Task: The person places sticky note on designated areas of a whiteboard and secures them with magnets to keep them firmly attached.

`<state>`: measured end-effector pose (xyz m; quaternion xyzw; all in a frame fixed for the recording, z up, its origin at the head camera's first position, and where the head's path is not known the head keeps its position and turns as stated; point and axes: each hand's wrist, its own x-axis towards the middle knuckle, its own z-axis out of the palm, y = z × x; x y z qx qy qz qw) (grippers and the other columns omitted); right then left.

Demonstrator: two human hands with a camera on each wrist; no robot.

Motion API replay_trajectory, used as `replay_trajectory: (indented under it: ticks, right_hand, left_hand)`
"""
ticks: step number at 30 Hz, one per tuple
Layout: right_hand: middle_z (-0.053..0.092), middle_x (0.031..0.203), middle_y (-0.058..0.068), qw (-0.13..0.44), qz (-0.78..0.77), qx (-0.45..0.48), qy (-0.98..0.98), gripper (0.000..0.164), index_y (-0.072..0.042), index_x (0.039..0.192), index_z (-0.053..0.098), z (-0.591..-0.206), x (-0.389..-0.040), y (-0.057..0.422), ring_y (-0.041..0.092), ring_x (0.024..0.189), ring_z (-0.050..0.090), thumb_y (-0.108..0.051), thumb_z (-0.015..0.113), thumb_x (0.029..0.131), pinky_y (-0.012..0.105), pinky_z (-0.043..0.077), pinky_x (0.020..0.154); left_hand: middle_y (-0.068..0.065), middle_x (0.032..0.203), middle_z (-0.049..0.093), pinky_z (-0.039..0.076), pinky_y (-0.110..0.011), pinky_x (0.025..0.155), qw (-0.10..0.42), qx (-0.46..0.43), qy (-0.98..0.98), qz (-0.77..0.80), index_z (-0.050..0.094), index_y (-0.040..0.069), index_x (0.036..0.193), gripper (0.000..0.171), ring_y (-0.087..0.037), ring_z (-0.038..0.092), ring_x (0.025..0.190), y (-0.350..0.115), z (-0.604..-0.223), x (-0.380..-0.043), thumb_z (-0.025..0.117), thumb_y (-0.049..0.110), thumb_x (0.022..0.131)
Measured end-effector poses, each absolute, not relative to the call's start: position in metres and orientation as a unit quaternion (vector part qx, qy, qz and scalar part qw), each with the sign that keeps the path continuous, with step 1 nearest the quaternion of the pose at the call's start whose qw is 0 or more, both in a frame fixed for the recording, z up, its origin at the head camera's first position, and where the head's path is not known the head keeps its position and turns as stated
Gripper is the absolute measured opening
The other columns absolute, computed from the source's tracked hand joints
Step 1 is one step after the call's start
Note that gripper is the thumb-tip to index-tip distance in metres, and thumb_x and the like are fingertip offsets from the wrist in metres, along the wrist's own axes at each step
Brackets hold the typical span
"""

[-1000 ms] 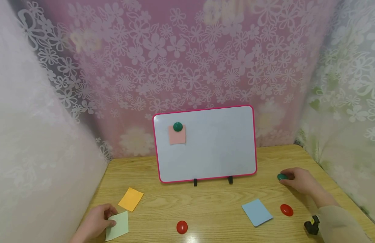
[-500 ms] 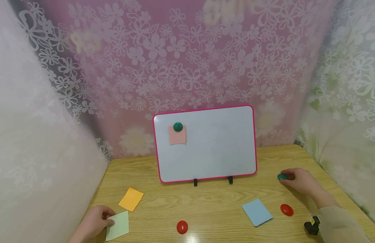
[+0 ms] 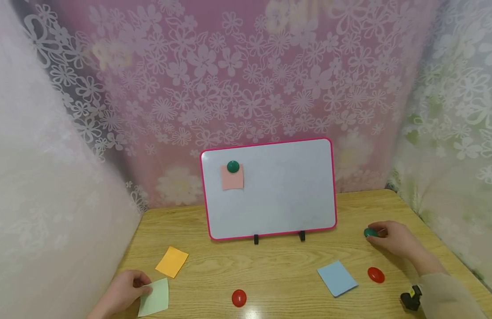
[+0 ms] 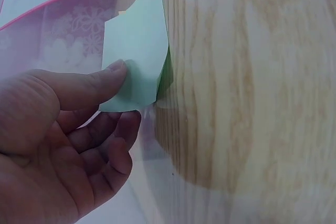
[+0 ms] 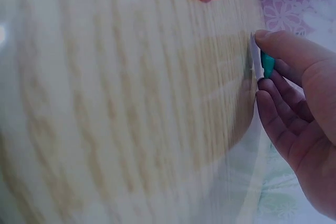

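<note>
At the table's front left, my left hand [image 3: 125, 290] pinches a pale green sticky note [image 3: 155, 297] between thumb and fingers. The left wrist view shows the thumb on top of the note [image 4: 137, 51], which stands slightly off the wood. Over on the right, my right hand [image 3: 393, 237] pinches a green round magnet [image 3: 370, 232] by its edge, at the tabletop. Part of that magnet is hidden by the fingers in the right wrist view. A whiteboard [image 3: 277, 195] with a pink frame stands at the back, bearing a pink note [image 3: 232, 180] under another green magnet [image 3: 233, 166].
An orange note [image 3: 172, 262] lies just beyond my left hand. One red magnet [image 3: 239, 298] rests at the front middle, another red magnet [image 3: 376, 275] near my right forearm. Between them is a blue note [image 3: 337, 278]. Black feet [image 3: 256, 239] hold up the board. Patterned curtains [image 3: 246, 88] enclose the table.
My left hand has shifted very slightly, still pinching the pale green note. The right hand stays at the green magnet, and the other things have not moved.
</note>
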<state>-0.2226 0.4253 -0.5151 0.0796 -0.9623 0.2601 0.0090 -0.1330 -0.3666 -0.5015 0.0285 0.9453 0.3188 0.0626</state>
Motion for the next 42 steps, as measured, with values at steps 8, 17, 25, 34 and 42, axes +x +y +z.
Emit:
replay_trajectory:
  ticks: [8,17,25,34,42]
  right_hand:
    - [0.075,0.110,0.015,0.017,0.266,0.081,-0.961,0.051,0.006,0.125,0.072,-0.514,-0.220,0.424,0.032,0.096,0.071,-0.033,0.084,0.095,0.051,0.059,0.081]
    - [0.074,0.112,0.014,0.001,0.294,0.054,-0.954,0.055,0.004,0.130,0.070,-0.512,-0.214,0.423,0.031,0.100,0.072,-0.037,0.083,0.096,0.044,0.059,0.080]
    - [0.074,0.113,0.014,0.005,0.298,0.048,-0.953,0.056,0.004,0.132,0.070,-0.512,-0.212,0.424,0.032,0.101,0.072,-0.038,0.083,0.096,0.040,0.059,0.077]
    - [0.073,0.121,0.019,0.021,0.311,0.059,-0.948,0.058,-0.002,0.135,0.071,-0.510,-0.209,0.419,0.037,0.105,0.072,-0.043,0.082,0.096,0.044,0.061,0.078]
    - [0.072,0.125,0.019,0.043,0.308,0.068,-0.948,0.055,-0.004,0.135,0.071,-0.503,-0.206,0.411,0.035,0.105,0.072,-0.041,0.083,0.096,0.044,0.060,0.081]
  left_hand:
    - [0.002,0.088,0.068,0.051,-0.027,0.070,0.069,0.031,0.936,0.344,0.075,0.006,0.096,0.009,-0.013,0.059,0.081,-0.366,-0.496,-0.133,0.083,0.006,0.091]
    - [0.000,0.091,0.069,0.052,-0.027,0.069,0.087,0.045,0.924,0.371,0.074,0.003,0.100,0.010,-0.016,0.060,0.081,-0.369,-0.490,-0.135,0.080,0.009,0.095]
    - [-0.002,0.096,0.072,0.052,-0.027,0.071,0.098,0.039,0.916,0.386,0.074,0.001,0.106,0.018,-0.016,0.063,0.085,-0.367,-0.485,-0.134,0.080,0.016,0.097]
    - [-0.004,0.101,0.074,0.054,-0.029,0.066,0.113,0.036,0.898,0.424,0.075,0.001,0.112,0.024,-0.016,0.063,0.084,-0.360,-0.481,-0.135,0.078,0.021,0.100]
    - [-0.004,0.104,0.075,0.057,-0.029,0.070,0.094,0.023,0.901,0.423,0.076,0.002,0.113,0.027,-0.017,0.067,0.090,-0.350,-0.480,-0.137,0.081,0.024,0.097]
